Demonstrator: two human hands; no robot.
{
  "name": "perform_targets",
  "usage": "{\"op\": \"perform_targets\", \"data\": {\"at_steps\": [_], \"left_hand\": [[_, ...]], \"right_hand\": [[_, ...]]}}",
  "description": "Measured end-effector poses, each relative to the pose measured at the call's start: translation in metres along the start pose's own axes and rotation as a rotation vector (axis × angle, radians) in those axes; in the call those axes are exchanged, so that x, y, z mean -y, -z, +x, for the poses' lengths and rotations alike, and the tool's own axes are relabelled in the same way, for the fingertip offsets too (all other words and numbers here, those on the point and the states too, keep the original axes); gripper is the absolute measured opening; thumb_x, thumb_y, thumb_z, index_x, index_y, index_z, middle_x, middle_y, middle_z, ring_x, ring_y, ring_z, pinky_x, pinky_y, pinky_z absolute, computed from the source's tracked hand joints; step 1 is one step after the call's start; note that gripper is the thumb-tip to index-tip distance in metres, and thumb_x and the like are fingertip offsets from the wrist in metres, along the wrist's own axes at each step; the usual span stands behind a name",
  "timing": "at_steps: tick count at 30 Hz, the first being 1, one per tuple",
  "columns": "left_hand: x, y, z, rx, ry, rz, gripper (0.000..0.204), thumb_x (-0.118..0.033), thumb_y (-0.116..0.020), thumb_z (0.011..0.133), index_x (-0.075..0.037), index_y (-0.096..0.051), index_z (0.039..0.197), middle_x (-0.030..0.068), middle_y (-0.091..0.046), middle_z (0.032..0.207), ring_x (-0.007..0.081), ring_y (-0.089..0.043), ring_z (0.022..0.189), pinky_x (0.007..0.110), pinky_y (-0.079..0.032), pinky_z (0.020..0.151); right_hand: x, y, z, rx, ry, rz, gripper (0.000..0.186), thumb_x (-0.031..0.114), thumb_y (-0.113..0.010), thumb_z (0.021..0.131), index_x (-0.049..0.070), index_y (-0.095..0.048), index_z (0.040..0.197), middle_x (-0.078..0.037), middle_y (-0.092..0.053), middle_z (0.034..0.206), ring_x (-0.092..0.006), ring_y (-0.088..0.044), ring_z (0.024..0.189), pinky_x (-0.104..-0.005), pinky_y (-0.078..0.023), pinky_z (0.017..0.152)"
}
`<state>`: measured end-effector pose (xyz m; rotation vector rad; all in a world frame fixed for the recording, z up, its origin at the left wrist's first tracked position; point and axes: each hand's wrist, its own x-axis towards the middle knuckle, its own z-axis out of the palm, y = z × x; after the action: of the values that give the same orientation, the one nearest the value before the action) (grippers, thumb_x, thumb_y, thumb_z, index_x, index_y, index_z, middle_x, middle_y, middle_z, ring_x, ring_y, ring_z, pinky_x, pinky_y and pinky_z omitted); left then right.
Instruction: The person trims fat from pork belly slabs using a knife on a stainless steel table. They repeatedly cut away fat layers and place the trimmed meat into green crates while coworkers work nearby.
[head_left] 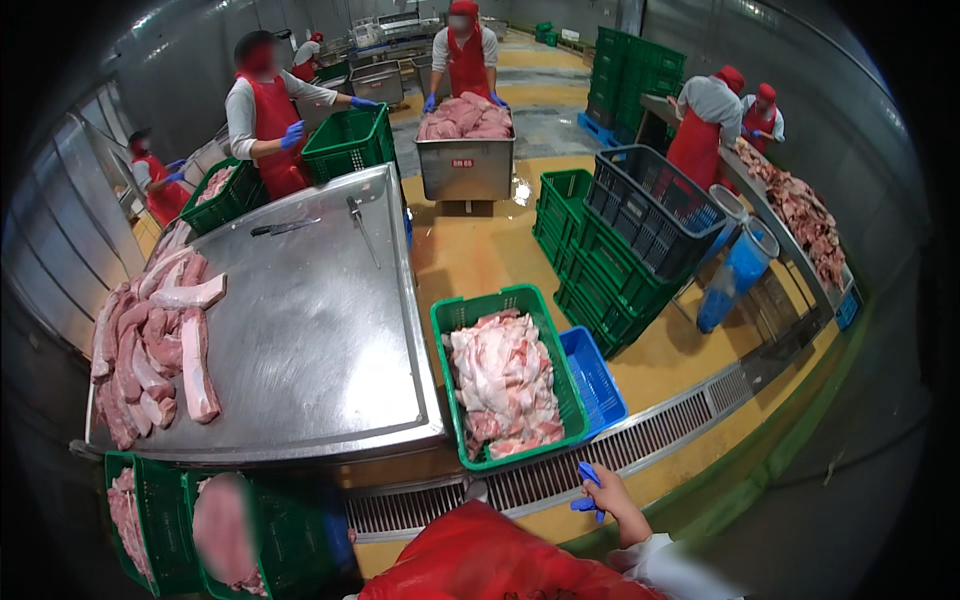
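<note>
My right hand [612, 494] is out in front of my red apron [485, 560], bare and closed on a crumpled blue glove [590, 488]. Just ahead of it stands a green crate [545, 345] heaped with pale, fatty cuts of meat [505, 380]. A blue crate [596, 380] sits against that crate's right side. My left hand does not show in the picture.
To the left is a steel table [300, 330] with meat strips [150, 340] and two knives, one of them a thin knife [362, 230]. Dark-topped stacked crates [640, 235] rise on the right. A floor grate [640, 440] runs past my feet. A person pushes a meat cart [466, 165].
</note>
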<state>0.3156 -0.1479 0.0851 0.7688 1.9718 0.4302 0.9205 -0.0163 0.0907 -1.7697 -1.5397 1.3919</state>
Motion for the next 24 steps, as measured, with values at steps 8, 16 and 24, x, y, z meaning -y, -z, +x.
{"op": "perform_targets", "data": {"at_steps": [8,16,24], "left_hand": [[-0.001,-0.014,-0.013,0.004,0.104,-0.091,0.033,-0.037,-0.057,0.097,-0.009,-0.066,0.112,0.0097,-0.072,0.095,0.0274,-0.068,0.081,0.044,-0.055,0.076],[0.012,-0.036,-0.095,-0.068,0.240,-0.233,0.033,-0.038,-0.056,0.098,-0.010,-0.066,0.111,0.0082,-0.072,0.094,0.0259,-0.068,0.079,0.044,-0.056,0.074],[-0.017,-0.086,-0.205,-0.178,0.442,-0.496,0.033,-0.040,-0.055,0.099,-0.011,-0.066,0.111,0.0067,-0.073,0.093,0.0245,-0.069,0.077,0.043,-0.057,0.072]], "right_hand": [[-0.007,0.034,0.011,-0.046,-0.033,0.041,0.017,0.003,-0.058,0.095,0.003,-0.061,0.112,-0.003,-0.062,0.080,-0.0106,-0.059,0.070,-0.0276,-0.049,0.062],[-0.063,0.078,0.002,-0.047,-0.073,0.129,0.018,0.009,-0.057,0.094,0.003,-0.061,0.111,-0.003,-0.061,0.077,-0.0118,-0.059,0.069,-0.0312,-0.051,0.062],[-0.172,0.200,-0.030,-0.103,-0.134,0.209,0.023,0.002,-0.058,0.093,0.005,-0.062,0.116,-0.002,-0.060,0.076,-0.0096,-0.057,0.066,-0.0278,-0.047,0.061]]}}
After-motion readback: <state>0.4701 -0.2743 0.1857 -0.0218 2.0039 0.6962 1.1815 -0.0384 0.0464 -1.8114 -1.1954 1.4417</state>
